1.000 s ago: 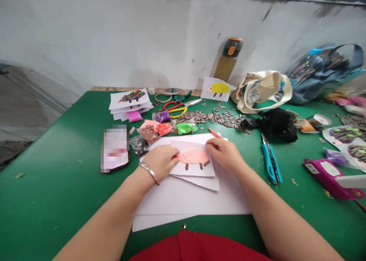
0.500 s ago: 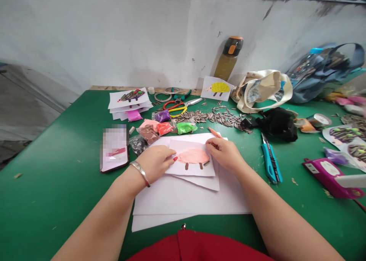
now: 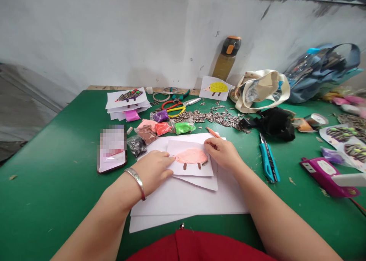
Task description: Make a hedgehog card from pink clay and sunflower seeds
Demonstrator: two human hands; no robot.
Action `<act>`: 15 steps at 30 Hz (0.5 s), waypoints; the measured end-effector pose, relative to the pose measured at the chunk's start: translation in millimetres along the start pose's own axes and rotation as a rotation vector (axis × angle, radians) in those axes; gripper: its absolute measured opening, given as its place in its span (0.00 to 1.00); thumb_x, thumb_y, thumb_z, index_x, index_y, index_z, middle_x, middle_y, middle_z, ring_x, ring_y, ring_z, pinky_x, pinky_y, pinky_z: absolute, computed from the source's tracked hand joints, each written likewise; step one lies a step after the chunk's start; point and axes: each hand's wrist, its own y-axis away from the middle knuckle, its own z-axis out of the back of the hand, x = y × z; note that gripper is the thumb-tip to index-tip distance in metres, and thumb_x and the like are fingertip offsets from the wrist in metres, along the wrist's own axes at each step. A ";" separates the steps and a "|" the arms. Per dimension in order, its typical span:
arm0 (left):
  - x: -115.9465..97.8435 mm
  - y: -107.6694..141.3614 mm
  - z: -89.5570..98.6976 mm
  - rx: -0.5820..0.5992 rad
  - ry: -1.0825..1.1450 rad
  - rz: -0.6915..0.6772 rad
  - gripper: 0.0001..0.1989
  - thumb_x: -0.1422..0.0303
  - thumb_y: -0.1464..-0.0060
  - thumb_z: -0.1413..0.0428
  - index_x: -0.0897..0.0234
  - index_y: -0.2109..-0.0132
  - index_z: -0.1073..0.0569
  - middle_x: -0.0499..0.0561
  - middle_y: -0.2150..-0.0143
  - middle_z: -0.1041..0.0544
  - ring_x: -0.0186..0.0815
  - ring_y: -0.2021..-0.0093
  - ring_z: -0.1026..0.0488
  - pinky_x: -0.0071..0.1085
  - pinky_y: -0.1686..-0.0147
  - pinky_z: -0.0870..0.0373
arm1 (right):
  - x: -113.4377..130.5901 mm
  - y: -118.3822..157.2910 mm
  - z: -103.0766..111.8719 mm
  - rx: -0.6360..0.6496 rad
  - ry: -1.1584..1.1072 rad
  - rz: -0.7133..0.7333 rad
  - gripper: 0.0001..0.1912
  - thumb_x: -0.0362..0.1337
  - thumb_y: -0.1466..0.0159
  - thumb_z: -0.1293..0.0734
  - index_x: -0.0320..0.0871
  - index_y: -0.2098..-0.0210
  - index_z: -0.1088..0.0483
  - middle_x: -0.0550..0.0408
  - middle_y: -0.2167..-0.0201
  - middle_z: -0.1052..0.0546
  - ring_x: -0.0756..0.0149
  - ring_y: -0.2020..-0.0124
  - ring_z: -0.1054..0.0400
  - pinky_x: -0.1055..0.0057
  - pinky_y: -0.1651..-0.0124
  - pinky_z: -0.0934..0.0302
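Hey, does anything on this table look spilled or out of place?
Yes, striped sunflower seeds lie loose in a long scattered trail across the green table, behind the papers and with no container around them, so they look spilled. The white paper sheets also sit slightly askew to one another.

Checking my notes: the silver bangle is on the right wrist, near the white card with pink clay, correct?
No: the head view shows the silver bangle on the wrist of the left hand, near the white card with pink clay.
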 end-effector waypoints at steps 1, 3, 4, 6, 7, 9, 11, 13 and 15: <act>-0.5 -0.6 -0.5 0.001 -0.003 -0.001 0.17 0.65 0.40 0.51 0.64 0.47 0.28 0.57 0.51 0.26 0.46 0.51 0.30 0.40 0.50 0.35 | 0.0 0.0 -0.1 0.001 0.002 -0.002 0.11 0.37 0.40 0.43 0.48 0.72 0.29 0.59 0.79 0.28 0.62 0.72 0.31 0.72 0.69 0.46; -1.5 -2.2 -1.8 -0.001 -0.011 0.005 0.16 0.65 0.40 0.51 0.64 0.48 0.28 0.57 0.53 0.26 0.45 0.52 0.30 0.40 0.51 0.34 | 0.0 0.2 0.1 0.003 0.003 -0.003 0.11 0.37 0.40 0.43 0.48 0.72 0.30 0.59 0.79 0.28 0.63 0.74 0.32 0.72 0.69 0.46; -2.0 -3.0 -2.6 -0.004 -0.015 0.011 0.16 0.65 0.41 0.51 0.64 0.48 0.27 0.57 0.53 0.27 0.45 0.52 0.30 0.40 0.51 0.34 | -0.1 0.3 0.3 0.003 0.002 -0.002 0.11 0.37 0.39 0.43 0.48 0.72 0.30 0.60 0.79 0.28 0.63 0.74 0.33 0.72 0.69 0.46; -2.9 -4.2 -4.3 -0.022 -0.028 0.029 0.16 0.65 0.41 0.50 0.64 0.49 0.27 0.57 0.53 0.27 0.46 0.52 0.31 0.40 0.52 0.34 | -0.1 0.7 0.9 0.001 -0.001 0.003 0.11 0.37 0.39 0.43 0.48 0.72 0.30 0.60 0.78 0.27 0.63 0.74 0.32 0.72 0.69 0.46; -3.1 -4.6 -5.2 -0.030 -0.035 0.034 0.16 0.65 0.41 0.50 0.64 0.49 0.27 0.57 0.52 0.28 0.46 0.52 0.31 0.40 0.52 0.34 | 0.0 0.9 1.2 0.000 -0.002 0.005 0.11 0.37 0.39 0.43 0.48 0.72 0.30 0.59 0.78 0.27 0.63 0.73 0.32 0.72 0.68 0.46; -3.4 -4.9 -6.9 -0.039 -0.050 0.033 0.16 0.64 0.41 0.50 0.63 0.49 0.27 0.57 0.52 0.28 0.46 0.53 0.31 0.40 0.52 0.35 | 0.2 1.0 1.6 0.003 -0.001 0.008 0.11 0.37 0.39 0.43 0.48 0.72 0.30 0.59 0.78 0.27 0.62 0.71 0.31 0.72 0.68 0.46; -4.0 -5.1 -8.4 -0.051 -0.068 0.043 0.16 0.63 0.41 0.50 0.62 0.49 0.27 0.57 0.53 0.28 0.45 0.54 0.31 0.40 0.53 0.35 | 0.7 0.8 1.7 0.007 0.000 0.009 0.11 0.37 0.39 0.43 0.48 0.72 0.30 0.59 0.78 0.27 0.62 0.71 0.31 0.71 0.68 0.46; -5.0 -5.2 -9.6 -0.062 -0.085 0.063 0.16 0.62 0.42 0.49 0.61 0.49 0.27 0.56 0.53 0.29 0.44 0.56 0.32 0.39 0.55 0.35 | 1.3 0.6 1.4 0.007 0.003 0.005 0.11 0.37 0.39 0.43 0.48 0.72 0.29 0.58 0.78 0.26 0.62 0.71 0.31 0.71 0.69 0.46; -5.8 -5.4 -10.7 -0.070 -0.092 0.076 0.16 0.62 0.42 0.49 0.61 0.50 0.27 0.56 0.54 0.29 0.43 0.57 0.32 0.38 0.57 0.35 | 1.8 0.5 1.0 0.005 0.005 0.002 0.11 0.37 0.39 0.43 0.48 0.72 0.29 0.58 0.78 0.26 0.62 0.72 0.31 0.71 0.69 0.45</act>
